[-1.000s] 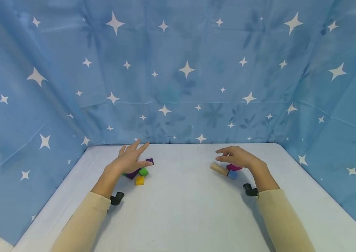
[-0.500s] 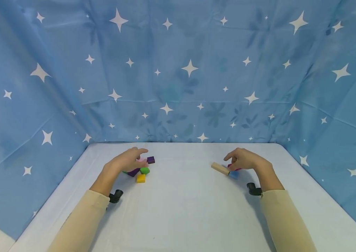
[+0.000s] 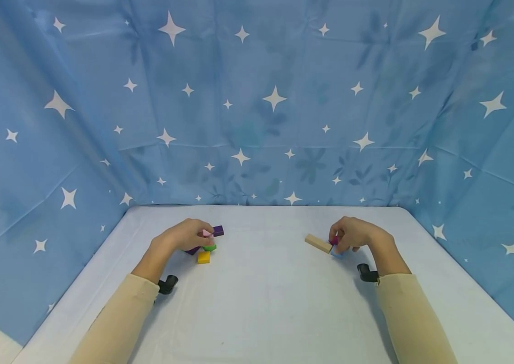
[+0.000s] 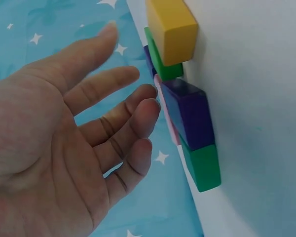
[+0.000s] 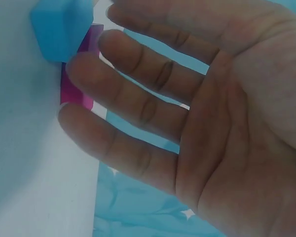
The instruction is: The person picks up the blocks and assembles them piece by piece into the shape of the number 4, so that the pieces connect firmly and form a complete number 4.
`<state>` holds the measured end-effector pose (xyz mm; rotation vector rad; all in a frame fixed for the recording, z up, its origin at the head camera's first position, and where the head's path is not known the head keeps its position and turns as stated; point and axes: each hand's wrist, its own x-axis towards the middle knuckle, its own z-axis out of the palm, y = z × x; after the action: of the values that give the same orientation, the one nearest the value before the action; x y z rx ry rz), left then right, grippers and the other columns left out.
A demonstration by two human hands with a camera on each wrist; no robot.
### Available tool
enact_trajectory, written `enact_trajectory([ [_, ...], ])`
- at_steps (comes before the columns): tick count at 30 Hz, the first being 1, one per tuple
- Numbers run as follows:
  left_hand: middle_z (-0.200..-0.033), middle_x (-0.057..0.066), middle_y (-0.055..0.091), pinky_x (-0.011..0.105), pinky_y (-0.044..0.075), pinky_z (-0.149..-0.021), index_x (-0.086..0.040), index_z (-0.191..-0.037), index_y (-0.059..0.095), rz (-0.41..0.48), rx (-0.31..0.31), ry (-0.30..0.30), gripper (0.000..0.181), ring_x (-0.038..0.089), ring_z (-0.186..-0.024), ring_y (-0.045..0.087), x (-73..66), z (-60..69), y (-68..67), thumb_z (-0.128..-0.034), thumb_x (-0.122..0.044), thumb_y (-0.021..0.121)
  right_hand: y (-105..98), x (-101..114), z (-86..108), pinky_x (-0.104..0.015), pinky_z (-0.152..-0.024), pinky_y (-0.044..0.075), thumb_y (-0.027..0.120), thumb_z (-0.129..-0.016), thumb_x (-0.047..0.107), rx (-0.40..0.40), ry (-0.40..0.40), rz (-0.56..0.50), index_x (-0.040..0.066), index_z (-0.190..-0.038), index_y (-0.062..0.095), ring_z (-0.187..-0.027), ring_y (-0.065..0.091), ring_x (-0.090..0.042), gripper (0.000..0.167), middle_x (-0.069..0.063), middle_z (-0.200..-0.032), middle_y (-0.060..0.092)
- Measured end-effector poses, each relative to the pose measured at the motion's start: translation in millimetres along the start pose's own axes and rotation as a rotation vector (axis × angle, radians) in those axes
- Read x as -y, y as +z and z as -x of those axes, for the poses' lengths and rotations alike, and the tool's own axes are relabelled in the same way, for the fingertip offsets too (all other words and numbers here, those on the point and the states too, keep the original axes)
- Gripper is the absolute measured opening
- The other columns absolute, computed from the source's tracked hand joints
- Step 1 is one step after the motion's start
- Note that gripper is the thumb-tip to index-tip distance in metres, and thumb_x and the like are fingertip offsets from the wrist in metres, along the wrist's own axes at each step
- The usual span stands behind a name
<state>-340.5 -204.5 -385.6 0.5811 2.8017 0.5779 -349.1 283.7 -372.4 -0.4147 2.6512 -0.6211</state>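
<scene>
My left hand (image 3: 188, 234) hovers over a cluster of blocks, thumb and index finger apart on either side of a pink block (image 3: 208, 234). In the left wrist view its fingers are loosely bent, with nothing between them. A purple block (image 4: 190, 113), a teal-green block (image 4: 203, 168), a green block (image 4: 164, 65) and a yellow block (image 4: 173, 32) stand close by. My right hand (image 3: 352, 234) reaches down around a magenta block (image 3: 335, 239), beside a blue block (image 5: 60, 30). Its fingers look extended in the right wrist view; any contact with the magenta block is unclear.
A long wooden block (image 3: 318, 243) lies left of the right hand. Another dark purple block (image 3: 218, 230) sits just beyond the left fingertips. The white table (image 3: 261, 293) ends at a blue star-patterned curtain (image 3: 257, 126).
Both hands have come down to the blocks. The left fingers drew in around the pink block; the right thumb and index finger lowered around the magenta block. The blocks show no clear movement.
</scene>
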Motion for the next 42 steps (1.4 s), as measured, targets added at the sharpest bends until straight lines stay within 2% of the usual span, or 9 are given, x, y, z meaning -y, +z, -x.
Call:
enact_trajectory([
  [5, -0.114, 0.007, 0.069, 0.041, 0.054, -0.087, -0.012, -0.123, 0.072, -0.004, 0.009, -0.002, 0.034, 0.021, -0.100, 0.060, 1.9, -3.1, 5.1, -0.0961, -0.032, 0.076, 1.3, 0.4, 0.4, -0.042, -0.074, 0.059, 0.084, -0.083, 0.007, 0.008, 0.045, -0.014, 0.010, -0.103, 0.075, -0.081, 0.063, -0.023, 0.022, -0.004, -0.091, 0.070],
  [11, -0.111, 0.006, 0.070, 0.039, 0.054, -0.087, -0.010, -0.122, 0.073, -0.030, 0.006, -0.015, 0.031, 0.021, -0.097, 0.060, -2.7, -4.4, 7.7, -0.0960, -0.027, 0.076, 2.2, 1.3, 0.4, -0.043, -0.073, 0.061, 0.083, -0.082, 0.002, 0.010, 0.062, -0.019, 0.007, -0.100, 0.074, -0.082, 0.065, -0.021, 0.021, -0.005, -0.090, 0.069],
  [18, -0.108, 0.005, 0.069, 0.034, 0.053, -0.079, -0.010, -0.121, 0.074, -0.049, -0.003, -0.041, 0.029, 0.019, -0.092, 0.059, -5.1, -5.0, 11.4, -0.0960, -0.023, 0.076, 4.1, 0.7, -0.1, -0.040, -0.074, 0.062, 0.083, -0.081, -0.002, 0.018, 0.064, -0.035, 0.004, -0.096, 0.073, -0.079, 0.065, -0.020, 0.018, -0.006, -0.088, 0.068],
  [25, -0.104, 0.003, 0.069, 0.037, 0.052, -0.086, -0.010, -0.122, 0.074, -0.072, -0.010, -0.041, 0.029, 0.019, -0.091, 0.058, -7.2, -7.0, 13.7, -0.0965, -0.024, 0.076, 7.0, 5.5, 1.1, -0.037, -0.075, 0.063, 0.081, -0.080, -0.005, 0.065, 0.111, -0.091, 0.001, -0.096, 0.071, -0.079, 0.066, -0.021, 0.020, -0.009, -0.093, 0.066],
  [30, -0.107, 0.003, 0.069, 0.041, 0.053, -0.091, -0.011, -0.122, 0.075, -0.069, -0.017, -0.042, 0.029, 0.019, -0.095, 0.058, -10.9, -6.1, 14.4, -0.0959, -0.024, 0.076, 11.3, 12.0, 1.6, -0.036, -0.073, 0.063, 0.081, -0.080, -0.006, 0.091, 0.120, -0.101, 0.002, -0.094, 0.070, -0.075, 0.069, -0.020, 0.020, -0.009, -0.092, 0.066],
  [36, -0.111, 0.005, 0.070, 0.045, 0.054, -0.097, -0.013, -0.123, 0.076, -0.070, -0.013, -0.045, 0.030, 0.020, -0.101, 0.060, -13.6, -5.3, 15.1, -0.0958, -0.024, 0.076, 19.2, 24.0, 1.8, -0.037, -0.071, 0.063, 0.081, -0.079, -0.009, 0.110, 0.085, -0.106, -0.001, -0.091, 0.068, -0.072, 0.071, -0.022, 0.020, -0.010, -0.089, 0.063],
  [42, -0.108, 0.004, 0.068, 0.043, 0.053, -0.092, -0.014, -0.125, 0.075, -0.066, -0.003, -0.024, 0.030, 0.020, -0.098, 0.059, -13.7, -5.7, 15.9, -0.0964, -0.025, 0.076, 24.2, 35.8, -0.3, -0.036, -0.069, 0.063, 0.082, -0.079, -0.008, 0.124, 0.053, -0.087, -0.001, -0.090, 0.067, -0.071, 0.071, -0.022, 0.020, -0.009, -0.087, 0.061],
])
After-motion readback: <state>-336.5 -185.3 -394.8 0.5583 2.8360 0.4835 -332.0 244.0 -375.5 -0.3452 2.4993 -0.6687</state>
